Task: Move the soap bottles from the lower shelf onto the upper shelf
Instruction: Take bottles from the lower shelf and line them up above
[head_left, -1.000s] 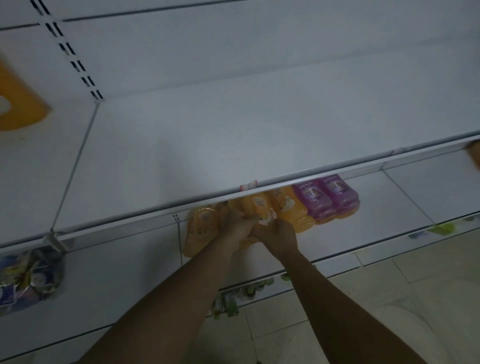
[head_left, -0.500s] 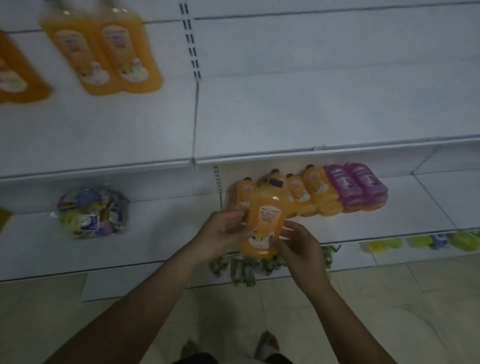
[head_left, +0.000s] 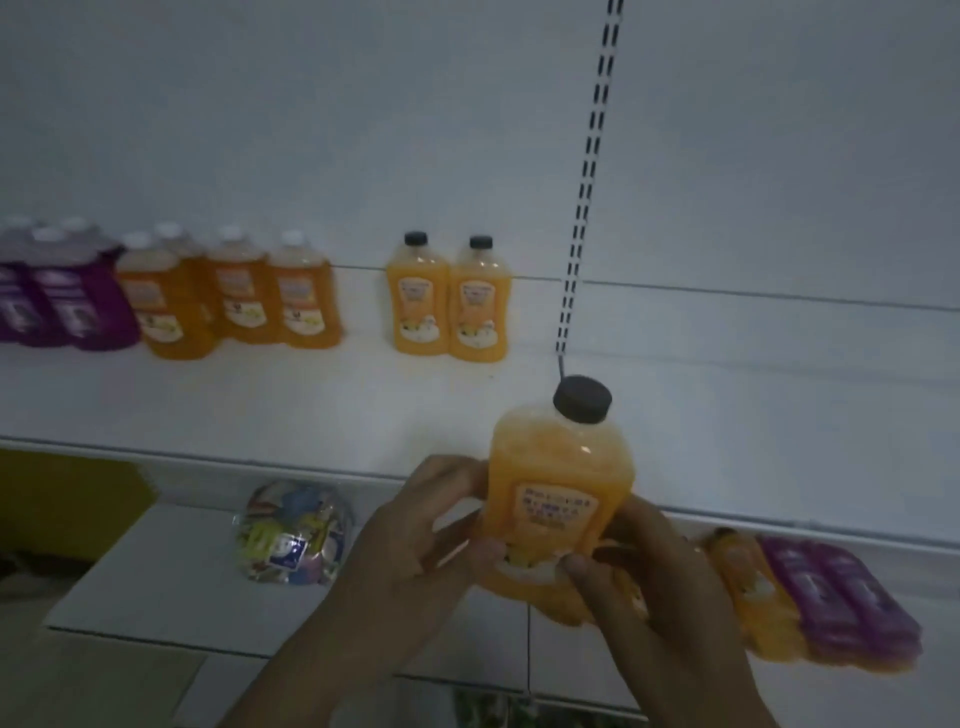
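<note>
An orange soap bottle (head_left: 558, 478) with a dark cap is upright in the air at the front edge of the upper shelf (head_left: 311, 410). My left hand (head_left: 415, 540) grips its left side and my right hand (head_left: 639, 582) grips its lower right. On the upper shelf stand two orange bottles with dark caps (head_left: 447, 306), several orange bottles with white caps (head_left: 228, 301) and purple bottles (head_left: 57, 301) at the far left. On the lower shelf (head_left: 156, 587), right of my hands, lie an orange bottle (head_left: 748, 587) and purple bottles (head_left: 836, 597).
A clear bag of colourful small items (head_left: 291, 535) lies on the lower shelf to the left of my hands. A slotted upright rail (head_left: 587, 176) runs up the white back panel. A yellow surface (head_left: 67, 493) shows under the upper shelf at far left.
Both hands have lifted the orange bottle from the lower shelf level up to the upper shelf's front edge. The view has tilted up and now shows the bottles standing on the upper shelf.
</note>
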